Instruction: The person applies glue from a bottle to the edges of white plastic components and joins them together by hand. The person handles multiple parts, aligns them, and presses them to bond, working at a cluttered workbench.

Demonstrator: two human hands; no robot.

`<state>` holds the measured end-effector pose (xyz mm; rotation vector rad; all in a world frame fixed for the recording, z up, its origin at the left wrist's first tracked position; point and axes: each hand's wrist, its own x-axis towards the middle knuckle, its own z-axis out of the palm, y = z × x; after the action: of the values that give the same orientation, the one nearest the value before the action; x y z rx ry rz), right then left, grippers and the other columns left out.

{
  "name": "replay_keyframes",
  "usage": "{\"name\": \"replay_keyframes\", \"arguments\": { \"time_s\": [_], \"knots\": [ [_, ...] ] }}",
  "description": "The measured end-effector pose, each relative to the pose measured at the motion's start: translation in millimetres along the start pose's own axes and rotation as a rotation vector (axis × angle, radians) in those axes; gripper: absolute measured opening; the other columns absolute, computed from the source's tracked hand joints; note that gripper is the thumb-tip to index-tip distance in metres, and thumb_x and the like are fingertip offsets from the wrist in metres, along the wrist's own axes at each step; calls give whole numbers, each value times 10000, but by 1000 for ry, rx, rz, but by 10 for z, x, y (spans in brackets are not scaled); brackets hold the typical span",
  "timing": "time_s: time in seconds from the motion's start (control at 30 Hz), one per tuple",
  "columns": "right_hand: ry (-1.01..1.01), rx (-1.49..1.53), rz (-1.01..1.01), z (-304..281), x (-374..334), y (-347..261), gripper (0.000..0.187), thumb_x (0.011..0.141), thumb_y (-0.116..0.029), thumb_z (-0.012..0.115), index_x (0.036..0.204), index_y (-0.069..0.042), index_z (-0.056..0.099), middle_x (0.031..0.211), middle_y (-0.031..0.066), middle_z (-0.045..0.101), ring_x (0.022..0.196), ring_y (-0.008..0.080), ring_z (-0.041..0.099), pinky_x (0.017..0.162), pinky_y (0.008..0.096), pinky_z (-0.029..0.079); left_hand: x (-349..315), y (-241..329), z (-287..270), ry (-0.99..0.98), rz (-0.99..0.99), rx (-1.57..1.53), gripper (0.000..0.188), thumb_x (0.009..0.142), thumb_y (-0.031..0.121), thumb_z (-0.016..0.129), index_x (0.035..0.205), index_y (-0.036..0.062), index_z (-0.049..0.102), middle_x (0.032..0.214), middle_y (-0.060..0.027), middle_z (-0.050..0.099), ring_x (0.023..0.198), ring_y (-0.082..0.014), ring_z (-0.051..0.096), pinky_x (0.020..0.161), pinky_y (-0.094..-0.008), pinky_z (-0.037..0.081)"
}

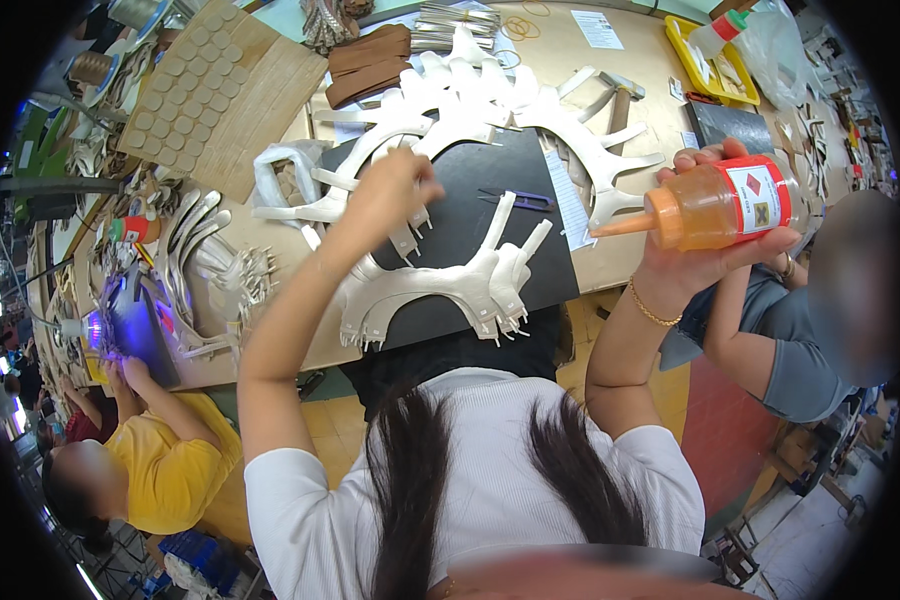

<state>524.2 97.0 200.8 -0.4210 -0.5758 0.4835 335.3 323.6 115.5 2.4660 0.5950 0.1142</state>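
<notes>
My right hand (692,262) is raised at the right, its fingers wrapped round a squeeze bottle (705,212) of amber liquid. The bottle lies tilted on its side, its long orange nozzle pointing left. Over the black mat (535,265), my left hand (395,190) is closed with curled fingers; whatever they hold, if anything, is hidden. Beneath and beside it lie curved white strap pieces, likely leather. A stack of such curved pieces (420,287) rests at the mat's near edge. Another white curved piece (592,155) lies right of the mat, and a white pile (465,85) sits behind.
Purple thread snips (520,199) lie on the mat. Beyond are a hammer (620,105), brown strips (370,58), a yellow tray (683,62) and a board (260,85) bearing round pieces. A co-worker in yellow (175,465) sits left; another in grey-blue (805,350) is right.
</notes>
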Motion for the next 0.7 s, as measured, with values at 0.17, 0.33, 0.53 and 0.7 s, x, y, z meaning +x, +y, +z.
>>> {"name": "replay_keyframes", "arguments": {
  "time_s": [0.17,0.33,0.53,0.7],
  "knots": [
    [124,-1,19,49,-11,57,995,705,-831,423,1193,35,456,942,147,614,868,292,619,729,416,552,-833,344,258,-189,124,92,416,678,236,759,1002,19,616,948,-128,561,917,-317,554,807,-396,451],
    [-15,-21,49,87,-24,94,959,707,-754,554,1233,36,418,1015,171,565,973,307,541,779,428,535,-1035,371,311,-104,163,148,329,694,180,737,963,27,626,917,-106,561,888,-284,551,778,-368,440],
    [-23,-40,50,144,-61,99,970,702,-763,550,1232,39,418,1008,165,564,948,303,553,772,418,536,-1107,440,167,-73,157,83,274,707,178,730,906,31,612,893,-90,594,855,-278,565,759,-364,435],
    [-12,-20,64,192,-82,92,973,701,-770,541,1233,36,420,1006,163,564,940,304,558,771,423,533,-1109,557,-299,-328,-12,-260,250,782,143,696,960,-1,596,764,-64,600,699,-191,594,618,-301,451]
  ]
}}
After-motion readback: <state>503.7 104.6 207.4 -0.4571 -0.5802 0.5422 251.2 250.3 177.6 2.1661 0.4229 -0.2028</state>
